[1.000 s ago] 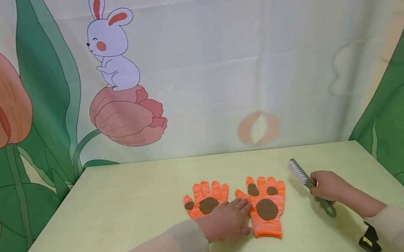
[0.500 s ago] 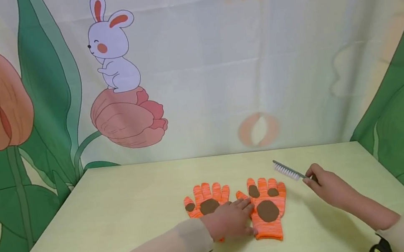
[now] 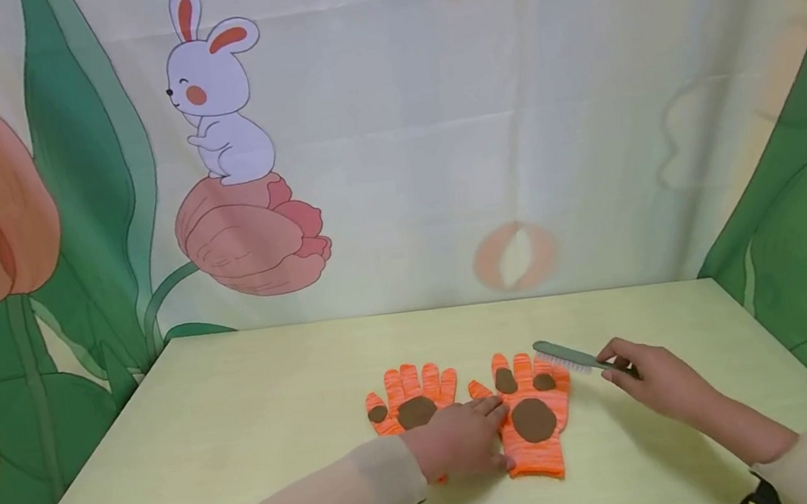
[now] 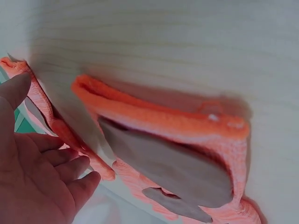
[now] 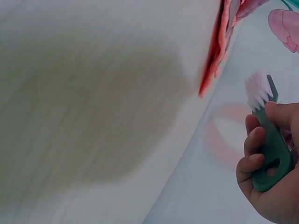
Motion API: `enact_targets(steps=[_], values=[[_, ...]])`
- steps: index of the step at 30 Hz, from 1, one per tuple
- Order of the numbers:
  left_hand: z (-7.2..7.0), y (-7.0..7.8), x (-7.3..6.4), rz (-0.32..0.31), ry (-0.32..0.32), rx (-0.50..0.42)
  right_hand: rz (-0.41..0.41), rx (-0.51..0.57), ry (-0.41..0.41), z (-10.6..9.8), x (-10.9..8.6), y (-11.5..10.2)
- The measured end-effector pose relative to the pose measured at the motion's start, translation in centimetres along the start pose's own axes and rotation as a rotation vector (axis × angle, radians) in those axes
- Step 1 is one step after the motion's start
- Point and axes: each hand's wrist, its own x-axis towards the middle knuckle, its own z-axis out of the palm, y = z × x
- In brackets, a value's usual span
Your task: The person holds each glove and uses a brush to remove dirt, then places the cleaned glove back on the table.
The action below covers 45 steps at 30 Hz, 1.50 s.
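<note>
Two orange knitted gloves with brown paw patches lie side by side on the table, fingers pointing away. My left hand rests flat between them, covering part of the left glove, its fingertips at the near-left edge of the right glove. In the left wrist view its fingers are extended beside an orange cuff. My right hand grips a green brush by its handle. The brush's white bristles face down, and its head overlaps the right glove's fingertips in the head view. The right wrist view shows fingers wrapped around the handle.
The pale wooden table ends at a printed fabric backdrop with a rabbit, tulips and leaves. A black strap shows at my right sleeve.
My right hand has brought the brush leftward from beside the right glove and turned its bristles downward over the glove's fingertips. The left hand has stayed nearly still.
</note>
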Motion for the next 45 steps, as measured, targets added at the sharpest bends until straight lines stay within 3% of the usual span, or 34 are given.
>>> enact_targets(steps=[10, 14, 20, 24, 32, 40, 45], values=[[-0.5, 0.1, 0.3, 0.027, 0.01, 0.013, -0.218, -0.161, 0.078, 1.1, -0.1, 1.7], [-0.8, 0.1, 0.4, 0.054, 0.018, 0.004, -0.268, -0.194, 0.099, 1.6, -0.1, 1.9], [-1.5, 0.3, 1.0, 0.152, 0.041, -0.077, -0.207, -0.201, 0.126, 1.8, 0.0, 1.9], [-1.5, 0.9, 1.7, 0.203, 0.048, -0.084, -0.168, -0.191, 0.091, 1.7, 0.1, 1.6], [-1.4, 1.8, 2.5, 0.181, 0.049, 0.005, -0.168, -0.195, 0.07, 1.5, 0.2, 1.5], [-1.7, 1.8, 2.7, 0.145, -0.002, -0.061, -0.187, -0.204, 0.001, 2.0, 0.4, 1.6], [-1.8, 1.8, 2.9, 0.148, -0.01, -0.062, -0.212, -0.266, 0.054, 2.1, 0.4, 1.7]])
